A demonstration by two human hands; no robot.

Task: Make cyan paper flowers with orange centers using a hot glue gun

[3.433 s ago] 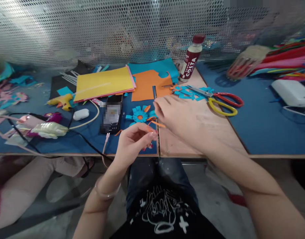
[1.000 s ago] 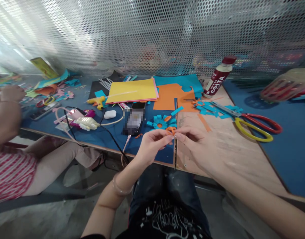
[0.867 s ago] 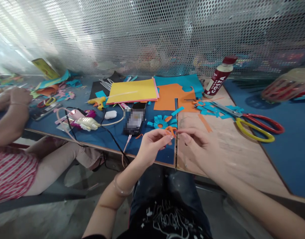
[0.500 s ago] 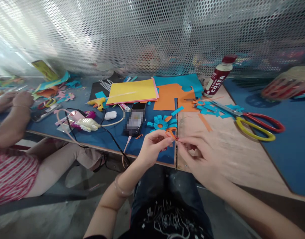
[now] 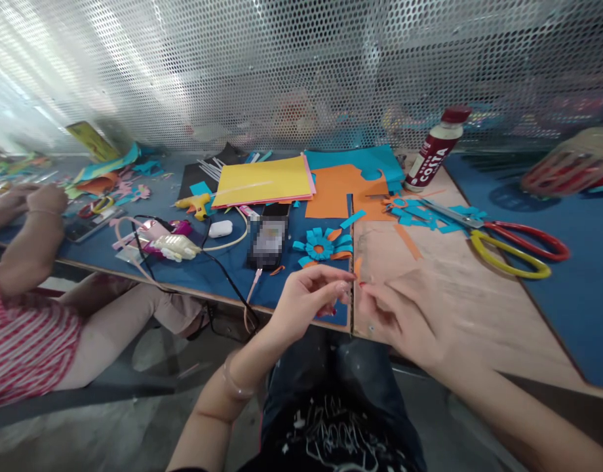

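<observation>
Just over the seam at the table's front edge, my two hands meet at a small orange paper strip (image 5: 358,267). My right hand (image 5: 404,314) pinches the strip's lower end between thumb and fingertips. On the other side, my left hand (image 5: 311,298) has its index fingertip at the strip, with the thumb a little apart below it. Directly beyond the left fingers lies a blue paper flower (image 5: 320,244) with an orange centre, flat on the blue surface. Orange paper petals lie around the flower, partly hidden by my left hand.
Red-and-yellow-handled scissors (image 5: 508,242) lie right, near blue paper scraps (image 5: 419,215) and a Costa bottle (image 5: 436,151). Left are a phone (image 5: 269,239), a white earbud case (image 5: 220,228), a yellow glue gun (image 5: 196,204) and cables. Yellow sheets (image 5: 262,180) lie behind. A co-worker's arm (image 5: 33,229) is far left.
The orange strip has shifted right, from my left fingers to my right fingertips. My left thumb and index finger have parted, and the right hand has moved slightly right and down.
</observation>
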